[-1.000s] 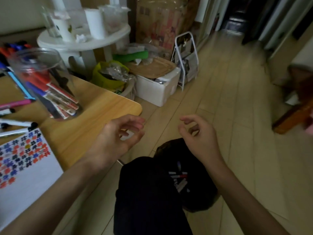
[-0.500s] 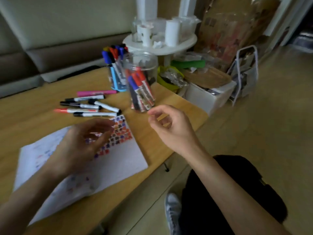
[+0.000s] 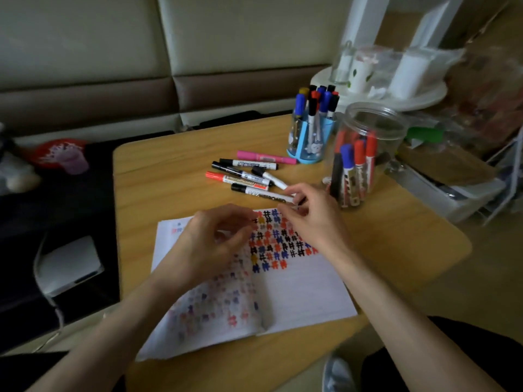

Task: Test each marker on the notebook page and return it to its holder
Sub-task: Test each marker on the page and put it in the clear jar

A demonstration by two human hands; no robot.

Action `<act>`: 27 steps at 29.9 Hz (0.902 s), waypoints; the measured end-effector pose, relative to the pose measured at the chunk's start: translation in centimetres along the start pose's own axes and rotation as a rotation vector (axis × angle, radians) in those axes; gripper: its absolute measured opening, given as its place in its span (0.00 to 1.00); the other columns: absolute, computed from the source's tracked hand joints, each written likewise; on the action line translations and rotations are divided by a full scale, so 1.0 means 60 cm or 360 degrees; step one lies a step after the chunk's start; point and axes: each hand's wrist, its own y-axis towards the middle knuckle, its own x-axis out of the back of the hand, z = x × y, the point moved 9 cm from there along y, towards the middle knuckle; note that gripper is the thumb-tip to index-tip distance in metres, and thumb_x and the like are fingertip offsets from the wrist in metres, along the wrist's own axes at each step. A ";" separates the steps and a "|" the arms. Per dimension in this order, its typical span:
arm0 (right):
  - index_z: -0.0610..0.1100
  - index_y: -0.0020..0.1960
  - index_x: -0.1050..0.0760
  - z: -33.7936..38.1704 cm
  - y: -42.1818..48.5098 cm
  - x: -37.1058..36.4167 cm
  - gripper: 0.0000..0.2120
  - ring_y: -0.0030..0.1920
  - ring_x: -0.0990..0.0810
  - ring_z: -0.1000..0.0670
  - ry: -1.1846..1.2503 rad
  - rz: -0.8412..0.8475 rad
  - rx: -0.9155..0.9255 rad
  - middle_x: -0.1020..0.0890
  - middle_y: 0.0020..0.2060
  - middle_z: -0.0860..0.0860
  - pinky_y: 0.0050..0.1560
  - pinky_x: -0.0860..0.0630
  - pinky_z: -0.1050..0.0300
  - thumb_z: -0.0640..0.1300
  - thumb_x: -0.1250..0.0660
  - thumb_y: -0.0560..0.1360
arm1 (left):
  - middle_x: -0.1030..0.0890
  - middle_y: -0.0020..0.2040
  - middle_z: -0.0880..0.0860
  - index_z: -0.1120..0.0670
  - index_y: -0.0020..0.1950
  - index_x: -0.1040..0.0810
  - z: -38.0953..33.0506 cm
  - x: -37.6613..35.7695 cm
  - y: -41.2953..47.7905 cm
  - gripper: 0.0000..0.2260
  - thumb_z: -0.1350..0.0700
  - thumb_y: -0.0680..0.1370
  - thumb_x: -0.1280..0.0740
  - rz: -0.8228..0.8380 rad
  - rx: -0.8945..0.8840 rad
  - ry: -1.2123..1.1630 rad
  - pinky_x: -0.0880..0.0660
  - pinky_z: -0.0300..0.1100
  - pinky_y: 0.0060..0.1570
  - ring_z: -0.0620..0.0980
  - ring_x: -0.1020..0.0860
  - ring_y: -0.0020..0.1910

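Hands, left (image 3: 215, 244) loose, right (image 3: 311, 216) (pinching marker (image 3: 260, 193)).

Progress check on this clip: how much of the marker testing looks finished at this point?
Done: rows of hash marks on the notebook page, and markers stand in the blue holder and clear jar. In hand: the right hand pinches the nearest black-capped marker; the left hand hovers empty. Left: the other loose markers on the table.

You can read "WHITEBOARD" on the black-capped marker (image 3: 261, 194) lying nearest your notebook page (image 3: 305, 292). The page has many "#" signs in red, blue and black. The other marker labels are too blurry to read.
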 end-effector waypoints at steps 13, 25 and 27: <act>0.48 0.55 0.19 -0.009 0.013 0.013 0.07 0.45 0.20 0.61 0.0043 -0.0120 0.0104 0.18 0.49 0.56 0.47 0.25 0.70 0.46 0.26 0.77 | 0.19 0.56 0.44 0.45 0.67 0.23 0.023 0.006 0.017 0.16 0.58 0.81 0.32 -0.0086 0.0057 -0.0101 0.19 0.39 0.45 0.43 0.16 0.50; 0.44 0.55 0.17 -0.022 -0.057 0.077 0.07 0.46 0.16 0.55 0.0901 0.0126 -0.0089 0.14 0.45 0.52 0.46 0.20 0.61 0.42 0.26 0.77 | 0.16 0.41 0.41 0.46 0.56 0.18 -0.004 -0.010 0.014 0.06 0.52 0.82 0.34 -0.0152 -0.0006 0.0184 0.23 0.36 0.37 0.41 0.18 0.37; 0.42 0.56 0.17 -0.032 -0.086 0.071 0.10 0.43 0.19 0.53 0.1382 0.0126 -0.0370 0.15 0.44 0.48 0.42 0.23 0.62 0.43 0.25 0.76 | 0.16 0.43 0.41 0.46 0.57 0.16 -0.018 -0.026 0.009 0.08 0.50 0.81 0.33 -0.0087 -0.0053 0.0173 0.21 0.41 0.44 0.40 0.18 0.42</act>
